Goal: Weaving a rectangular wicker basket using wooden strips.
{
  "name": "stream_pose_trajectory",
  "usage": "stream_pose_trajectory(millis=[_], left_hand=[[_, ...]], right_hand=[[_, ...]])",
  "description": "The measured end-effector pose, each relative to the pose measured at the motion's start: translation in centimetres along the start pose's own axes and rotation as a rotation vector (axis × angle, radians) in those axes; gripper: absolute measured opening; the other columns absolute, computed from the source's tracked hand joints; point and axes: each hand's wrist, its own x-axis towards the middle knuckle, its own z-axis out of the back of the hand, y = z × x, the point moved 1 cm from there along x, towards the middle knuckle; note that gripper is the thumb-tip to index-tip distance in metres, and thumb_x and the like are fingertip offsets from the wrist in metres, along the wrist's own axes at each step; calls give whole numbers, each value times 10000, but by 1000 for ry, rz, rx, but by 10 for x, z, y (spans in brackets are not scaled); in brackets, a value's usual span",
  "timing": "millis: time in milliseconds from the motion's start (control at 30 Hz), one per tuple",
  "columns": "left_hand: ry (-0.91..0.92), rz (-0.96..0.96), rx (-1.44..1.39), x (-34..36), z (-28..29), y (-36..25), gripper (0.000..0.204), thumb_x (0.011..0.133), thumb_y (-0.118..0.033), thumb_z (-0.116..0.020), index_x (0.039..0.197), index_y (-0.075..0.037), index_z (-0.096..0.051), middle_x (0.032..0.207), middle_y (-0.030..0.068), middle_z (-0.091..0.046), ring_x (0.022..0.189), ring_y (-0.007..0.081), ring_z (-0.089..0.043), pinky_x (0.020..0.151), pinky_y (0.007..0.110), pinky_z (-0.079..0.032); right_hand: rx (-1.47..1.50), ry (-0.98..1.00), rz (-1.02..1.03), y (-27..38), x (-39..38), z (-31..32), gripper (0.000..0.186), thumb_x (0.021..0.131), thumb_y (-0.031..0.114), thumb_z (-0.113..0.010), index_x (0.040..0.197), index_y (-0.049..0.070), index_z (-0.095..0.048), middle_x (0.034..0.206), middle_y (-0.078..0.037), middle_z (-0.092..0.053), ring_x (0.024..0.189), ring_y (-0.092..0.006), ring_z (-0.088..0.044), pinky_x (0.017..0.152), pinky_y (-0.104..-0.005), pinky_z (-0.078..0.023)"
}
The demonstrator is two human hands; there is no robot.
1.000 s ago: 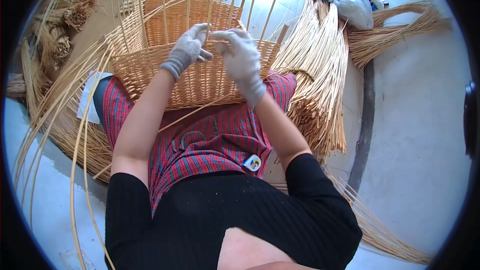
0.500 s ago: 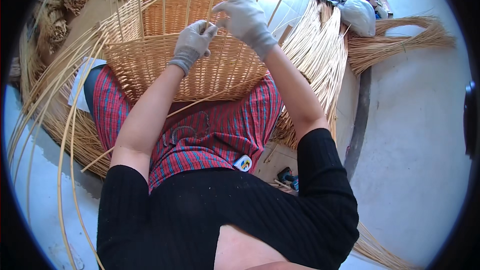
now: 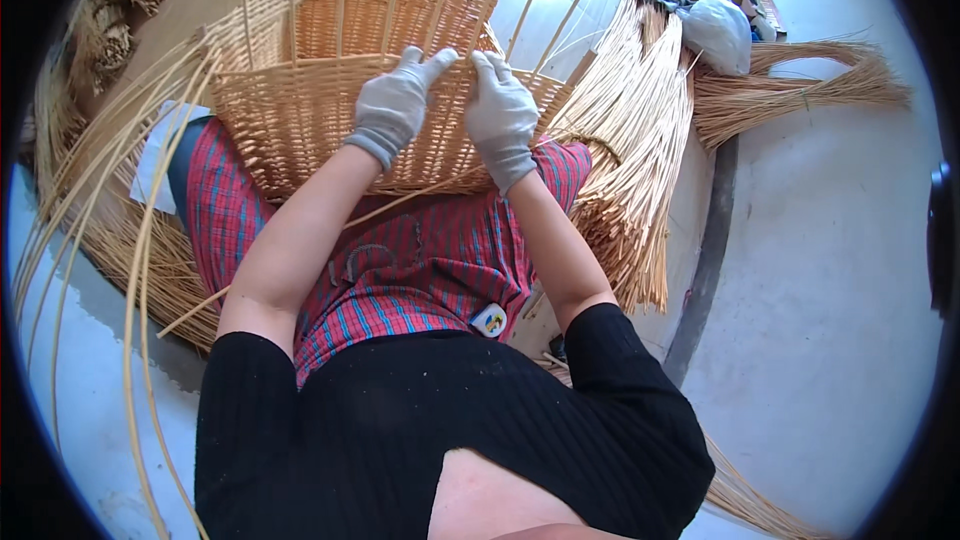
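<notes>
A light-brown wicker basket (image 3: 320,120) rests across my lap, with upright stakes (image 3: 438,15) rising from its near wall. My left hand (image 3: 395,105), in a pale grey glove, is closed at the near rim, thumb and forefinger pressed to the weave. Just right of it, my right hand (image 3: 503,118), gloved alike, pinches the same rim beside a stake. The two sets of fingertips are close together but apart. Any thin strand between the fingers is hidden. Long loose canes (image 3: 140,240) sweep out from the basket's left corner.
A thick bundle of pale canes (image 3: 630,130) lies to the right of the basket. Beyond it are a looped bundle (image 3: 800,90) and a white plastic bag (image 3: 718,32). More canes (image 3: 130,250) lie at left. A tape measure (image 3: 489,320) sits on my checked apron (image 3: 400,290).
My right hand has come down and turned from above the rim onto it. My left hand has shifted slightly lower. The basket has tilted a little, its stakes leaning further right.
</notes>
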Motion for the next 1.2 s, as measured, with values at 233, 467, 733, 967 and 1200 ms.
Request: stream_pose_trajectory(millis=[233,467,733,967,1200], left_hand=[[3,-160,-41,-18,28,3,679,965,-146,-684,1575,-357,-475,1557,171,-537,996,339,-760,879,436,-621],[-664,639,-914,-136,162,151,275,1001,-110,-733,1242,10,-676,1107,142,-730,671,148,-696,580,226,-598],[-537,555,-1194,-178,185,187,420,994,-273,-779,1248,48,-685,1063,130,-744,827,163,-693,686,271,-567],[-524,-2,-500,-142,209,159,637,978,-63,-741,1550,-7,-466,1024,56,-735,927,148,-688,993,395,-586],[-733,-155,-1031,-108,217,171,360,1133,-174,-490,1440,8,-536,693,-35,-373,676,96,-477,1053,469,-572]], right_hand=[[-139,81,-76,23,-13,10,641,952,212,-671,1541,27,-500,1620,-197,-477,1323,-338,-610,1090,-484,-494],[897,38,-290,127,-44,26,371,969,51,-715,1338,80,-691,1259,-157,-713,1165,-273,-689,1005,-405,-568],[1413,137,724,332,-1,54,366,872,380,-787,1164,163,-747,1166,-136,-707,1060,-363,-699,948,-478,-562],[951,527,1067,336,-13,68,423,902,556,-697,879,137,-754,816,-112,-733,859,-342,-728,785,-495,-554],[1432,322,98,155,55,28,186,980,251,-623,866,105,-644,689,-38,-514,695,-253,-603,756,-415,-584]])
